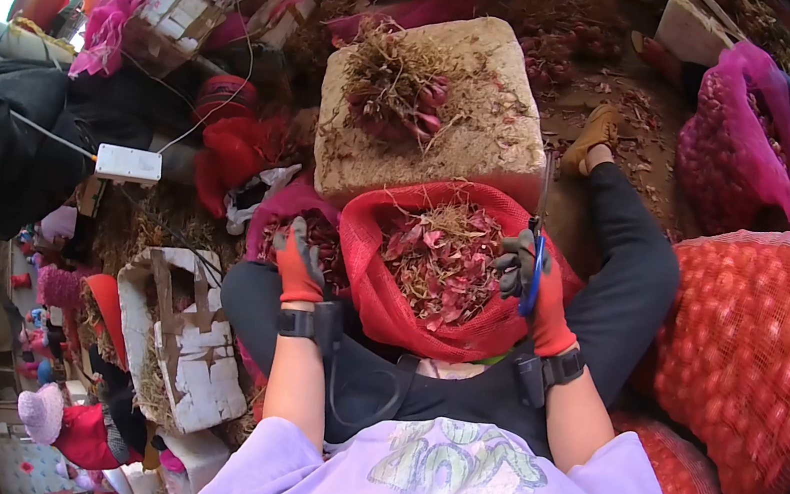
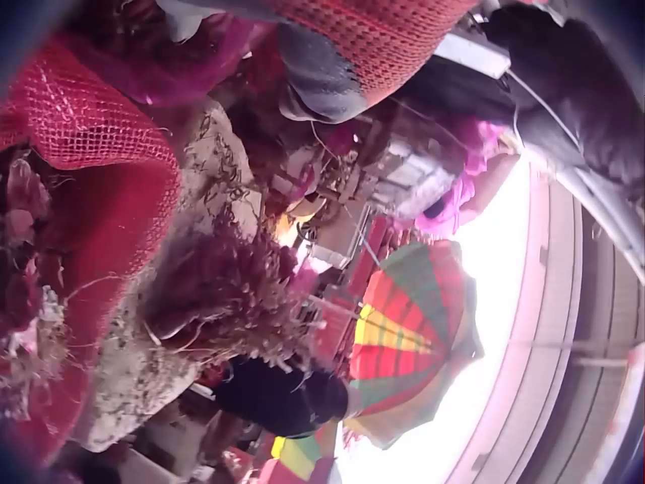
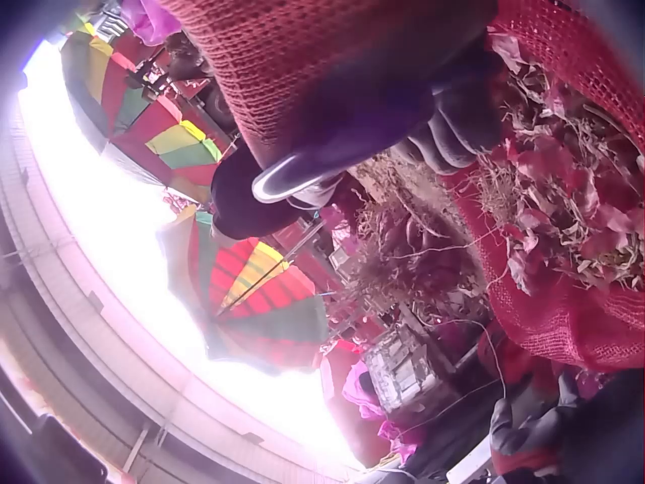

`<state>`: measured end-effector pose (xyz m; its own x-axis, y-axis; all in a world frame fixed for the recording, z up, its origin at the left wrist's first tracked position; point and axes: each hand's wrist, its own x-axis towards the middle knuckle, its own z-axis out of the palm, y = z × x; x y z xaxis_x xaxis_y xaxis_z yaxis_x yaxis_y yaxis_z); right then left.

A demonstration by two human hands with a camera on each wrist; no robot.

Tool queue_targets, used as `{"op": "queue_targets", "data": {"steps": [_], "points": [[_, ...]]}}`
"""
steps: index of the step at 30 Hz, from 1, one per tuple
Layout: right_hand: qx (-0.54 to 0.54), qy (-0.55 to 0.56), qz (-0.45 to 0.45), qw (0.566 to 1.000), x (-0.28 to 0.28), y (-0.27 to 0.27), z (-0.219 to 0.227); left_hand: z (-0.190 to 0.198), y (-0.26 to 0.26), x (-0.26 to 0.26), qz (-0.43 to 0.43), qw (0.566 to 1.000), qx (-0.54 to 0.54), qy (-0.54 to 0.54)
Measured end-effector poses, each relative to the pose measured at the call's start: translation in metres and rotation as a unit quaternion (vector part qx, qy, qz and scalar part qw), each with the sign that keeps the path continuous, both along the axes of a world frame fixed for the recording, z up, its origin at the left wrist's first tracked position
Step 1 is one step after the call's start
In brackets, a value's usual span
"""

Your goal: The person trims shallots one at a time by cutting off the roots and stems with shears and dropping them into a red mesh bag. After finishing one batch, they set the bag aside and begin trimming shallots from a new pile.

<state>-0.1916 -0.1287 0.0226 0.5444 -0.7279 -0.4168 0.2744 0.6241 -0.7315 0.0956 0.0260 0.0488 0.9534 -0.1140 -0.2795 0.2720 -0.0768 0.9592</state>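
My right hand [image 1: 541, 288], in an orange glove with grey fingers, grips blue-handled scissors [image 1: 535, 272], their blades pointing away from me. It is over the right rim of a red mesh bag [image 1: 366, 273]. Dry red skins and root trimmings [image 1: 443, 264] fill that bag between my legs. On the left, my gloved left hand [image 1: 300, 262] is held loosely with nothing in it. Below it is a pink mesh bag [image 1: 285, 206] with small red bulbs. A bunch of red bulbs with dried roots [image 1: 402, 86] lies on the foam block [image 1: 493, 89] ahead.
Full red mesh sacks of bulbs [image 1: 744, 347] stand at my right, with a pink bag [image 1: 744, 134] beyond. A broken white foam box [image 1: 189, 349] is at my left. A white box with cables [image 1: 129, 164] is near a dark-clothed person [image 1: 4, 152].
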Motion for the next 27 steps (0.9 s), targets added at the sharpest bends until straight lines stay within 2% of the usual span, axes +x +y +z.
{"op": "queue_targets", "data": {"steps": [1,3,4,5,6,7,8,9,10,12,13,15,17,18,19,20,22,23,24,26,27], "points": [[-0.002,0.000,-0.003,1.000,0.001,-0.002,0.002,-0.011,-0.013,0.001,-0.072,0.995,-0.034,-0.053],[0.008,-0.012,0.019,1.000,0.001,-0.007,0.002,-0.039,-0.030,0.008,-0.207,0.960,-0.102,-0.156],[0.012,-0.018,0.031,0.999,0.001,-0.009,0.002,-0.037,-0.056,0.006,-0.262,0.951,-0.112,-0.122],[0.018,-0.032,0.046,0.998,0.000,-0.010,-0.003,-0.052,-0.081,0.025,-0.346,0.918,-0.193,-0.001],[0.023,-0.045,0.061,0.997,0.000,-0.011,-0.011,-0.069,-0.107,0.047,-0.420,0.859,-0.269,0.120],[0.028,-0.059,0.077,0.995,0.000,-0.011,-0.014,-0.076,-0.139,0.050,-0.376,0.903,-0.178,0.105],[0.026,-0.050,0.076,0.996,-0.002,-0.010,-0.011,-0.082,-0.169,0.042,-0.320,0.944,-0.065,0.044],[0.015,-0.056,0.070,0.996,-0.002,-0.009,-0.012,-0.087,-0.198,0.034,-0.259,0.964,0.058,0.002],[0.004,-0.063,0.063,0.996,-0.001,-0.007,-0.016,-0.090,-0.224,0.025,-0.182,0.959,0.200,-0.084],[0.004,-0.042,0.068,0.997,-0.004,-0.009,-0.021,-0.105,-0.252,0.013,-0.078,0.930,0.297,-0.202],[0.006,-0.047,0.071,0.996,-0.006,-0.010,-0.022,-0.116,-0.258,0.010,-0.056,0.934,0.261,-0.238],[0.015,-0.059,0.077,0.995,-0.006,-0.010,-0.023,-0.128,-0.259,0.011,-0.064,0.958,0.136,-0.246],[-0.016,0.007,0.098,0.995,-0.007,-0.010,-0.024,-0.107,-0.240,0.003,-0.120,0.974,-0.042,-0.186],[-0.040,0.036,0.101,0.993,-0.005,-0.008,-0.033,-0.088,-0.223,-0.002,-0.142,0.978,-0.077,-0.134],[-0.067,0.063,0.104,0.990,-0.003,-0.008,-0.037,-0.088,-0.200,0.010,-0.215,0.964,-0.117,-0.108],[-0.112,0.084,0.119,0.983,-0.003,-0.007,-0.034,-0.091,-0.182,0.025,-0.250,0.957,-0.130,-0.074],[-0.202,0.123,0.150,0.960,0.000,-0.007,-0.025,-0.067,-0.138,0.051,-0.293,0.936,-0.187,0.051],[-0.201,0.114,0.175,0.957,0.005,-0.008,-0.025,-0.053,-0.121,0.063,-0.310,0.919,-0.214,0.114],[-0.198,0.106,0.201,0.954,0.009,-0.010,-0.025,-0.041,-0.109,0.075,-0.357,0.919,-0.151,0.075],[-0.295,0.137,0.258,0.910,0.029,-0.019,0.001,-0.020,-0.094,0.090,-0.446,0.895,-0.022,0.003],[-0.341,0.156,0.276,0.885,0.044,-0.024,0.019,-0.013,-0.091,0.089,-0.454,0.891,-0.020,0.004]]}}
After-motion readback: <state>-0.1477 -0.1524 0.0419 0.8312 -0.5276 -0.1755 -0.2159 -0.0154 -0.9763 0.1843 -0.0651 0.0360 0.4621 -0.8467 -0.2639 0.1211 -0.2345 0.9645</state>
